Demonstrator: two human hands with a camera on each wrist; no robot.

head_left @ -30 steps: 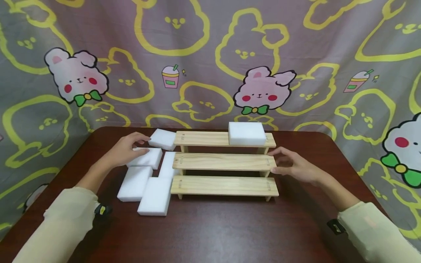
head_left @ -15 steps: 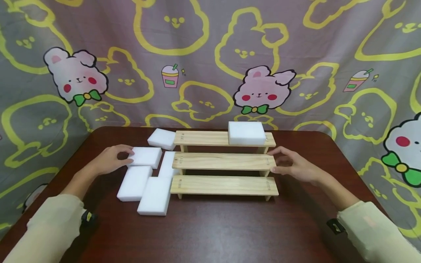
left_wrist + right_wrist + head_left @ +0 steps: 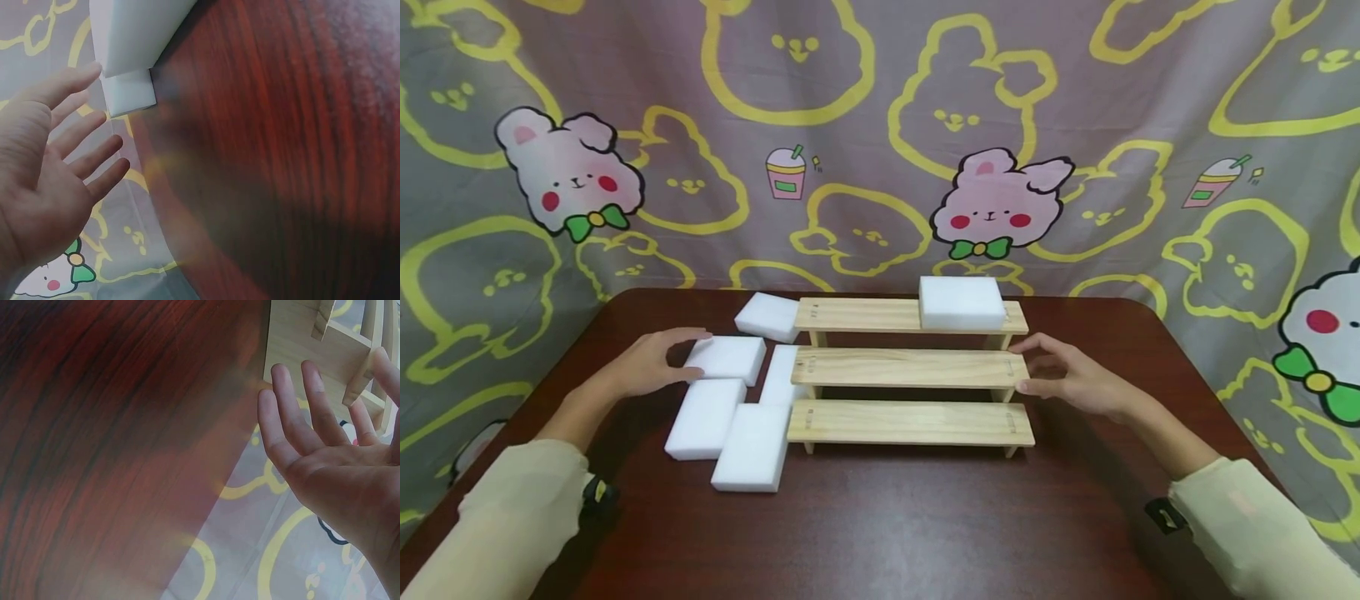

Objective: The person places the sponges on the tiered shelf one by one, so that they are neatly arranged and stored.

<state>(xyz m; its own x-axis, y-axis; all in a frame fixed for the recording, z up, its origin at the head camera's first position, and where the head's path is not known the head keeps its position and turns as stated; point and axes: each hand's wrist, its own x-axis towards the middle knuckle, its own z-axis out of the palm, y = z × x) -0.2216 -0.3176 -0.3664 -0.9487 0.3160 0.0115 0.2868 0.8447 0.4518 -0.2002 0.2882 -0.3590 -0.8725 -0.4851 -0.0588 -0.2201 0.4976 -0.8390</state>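
Note:
My left hand (image 3: 647, 362) is at the left end of a white foam block (image 3: 727, 358), thumb and forefinger spread at its near and far edges. In the left wrist view the fingers (image 3: 94, 169) are extended, and the thumb tip is by a white block (image 3: 134, 37). My right hand (image 3: 1078, 379) is beside the right end of a three-tier wooden shelf (image 3: 910, 367), thumb and fingertips at the middle tier. The right wrist view shows its fingers (image 3: 289, 412) loosely bent; I cannot tell whether they touch the wood.
Further white foam blocks lie left of the shelf: one at the back (image 3: 767, 317), one close to the shelf (image 3: 780, 375) and two in front, the left one (image 3: 706, 418) and the right one (image 3: 751, 447). Another block (image 3: 961, 302) sits on the top tier. Behind the brown table (image 3: 910, 533) hangs a patterned curtain (image 3: 865, 108).
My left hand has drawn back leftward from above the blocks to the left end of one, then moved slightly forward around it. The right hand stays by the shelf. No block has visibly moved.

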